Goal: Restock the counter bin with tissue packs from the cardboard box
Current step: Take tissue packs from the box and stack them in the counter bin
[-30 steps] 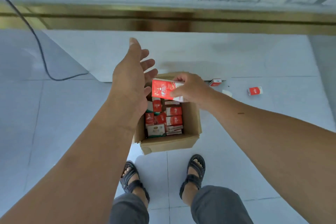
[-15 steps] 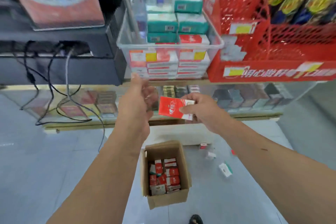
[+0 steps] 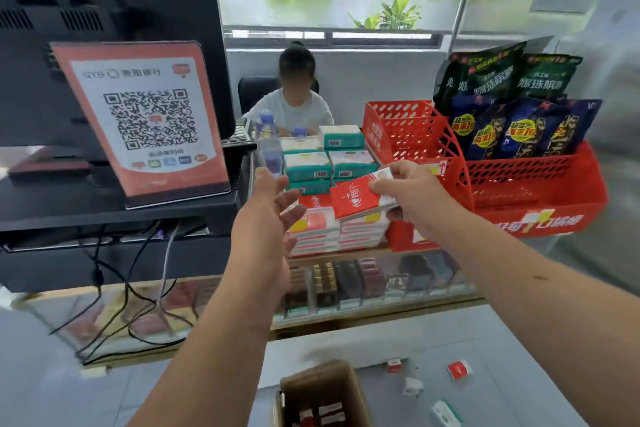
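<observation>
Right hand (image 3: 412, 191) has a flat red tissue pack with white lettering (image 3: 356, 198) pinched by its right end, thumb on top and the other fingers curled underneath. The pack is tilted and sits just above the stacks of red and white packs (image 3: 315, 232) already in the clear plastic counter bin (image 3: 268, 158); can't tell from where I'm standing if it's touching the top one or not. Left hand (image 3: 273, 215) isn't holding anything, fingers spread loose and palm turned toward the pack, just to its left with a small gap. Bin's got teal and white packs (image 3: 308, 163) piled toward the back. It's wedged between an orange QR code sign (image 3: 145, 121) on the left and a red mesh plastic basket (image 3: 519, 184) of snack bags on the right. Down on the floor the open brown cardboard box (image 3: 311, 381) has red packs in it, and a few loose packs (image 3: 459, 369) lie on the tiles beside it.
</observation>
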### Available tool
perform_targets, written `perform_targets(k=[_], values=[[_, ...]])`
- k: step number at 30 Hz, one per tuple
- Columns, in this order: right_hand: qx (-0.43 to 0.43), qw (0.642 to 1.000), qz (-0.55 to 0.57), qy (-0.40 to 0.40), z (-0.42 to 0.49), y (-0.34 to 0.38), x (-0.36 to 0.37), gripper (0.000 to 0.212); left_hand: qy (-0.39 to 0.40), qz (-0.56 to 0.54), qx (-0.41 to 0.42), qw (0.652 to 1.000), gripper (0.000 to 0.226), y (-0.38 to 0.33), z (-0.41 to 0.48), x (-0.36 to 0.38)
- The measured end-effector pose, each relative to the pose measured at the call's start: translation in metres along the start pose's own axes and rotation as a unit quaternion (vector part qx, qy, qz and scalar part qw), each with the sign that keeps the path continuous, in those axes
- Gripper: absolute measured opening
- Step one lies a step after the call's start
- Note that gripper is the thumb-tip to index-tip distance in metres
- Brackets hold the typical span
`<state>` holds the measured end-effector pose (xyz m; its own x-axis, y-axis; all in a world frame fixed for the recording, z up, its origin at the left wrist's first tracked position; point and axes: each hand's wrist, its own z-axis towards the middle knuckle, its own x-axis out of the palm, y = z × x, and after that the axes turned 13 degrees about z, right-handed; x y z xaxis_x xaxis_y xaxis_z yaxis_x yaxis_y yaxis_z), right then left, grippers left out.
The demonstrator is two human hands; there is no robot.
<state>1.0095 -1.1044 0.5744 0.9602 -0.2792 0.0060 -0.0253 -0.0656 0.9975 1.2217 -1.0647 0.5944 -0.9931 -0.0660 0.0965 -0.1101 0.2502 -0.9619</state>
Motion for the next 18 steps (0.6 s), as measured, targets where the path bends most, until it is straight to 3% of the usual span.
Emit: perform_targets(k=[6, 11, 15, 18], values=[[0.061, 0.998, -0.011, -0.007, 0.060, -0.004, 0.045, 0.015, -0.024, -0.001, 0.002, 1.000, 0.049, -0.012, 0.022, 0.003], [0.080, 0.989, -0.121, 0.018, 0.105, -0.022, 0.079, 0.015, -0.071, 0.015, 0.000, 0.997, 0.050, -0.016, 0.043, 0.010], [-0.062, 0.930, -0.361, 0.019, 0.119, -0.029, 0.078, 0.019, -0.086, 0.021, -0.010, 0.996, 0.052, -0.013, 0.059, 0.015], [-0.095, 0.902, -0.420, 0.016, 0.120, -0.034, 0.074, 0.022, -0.085, 0.025, -0.013, 0.996, 0.053, -0.010, 0.067, 0.019]])
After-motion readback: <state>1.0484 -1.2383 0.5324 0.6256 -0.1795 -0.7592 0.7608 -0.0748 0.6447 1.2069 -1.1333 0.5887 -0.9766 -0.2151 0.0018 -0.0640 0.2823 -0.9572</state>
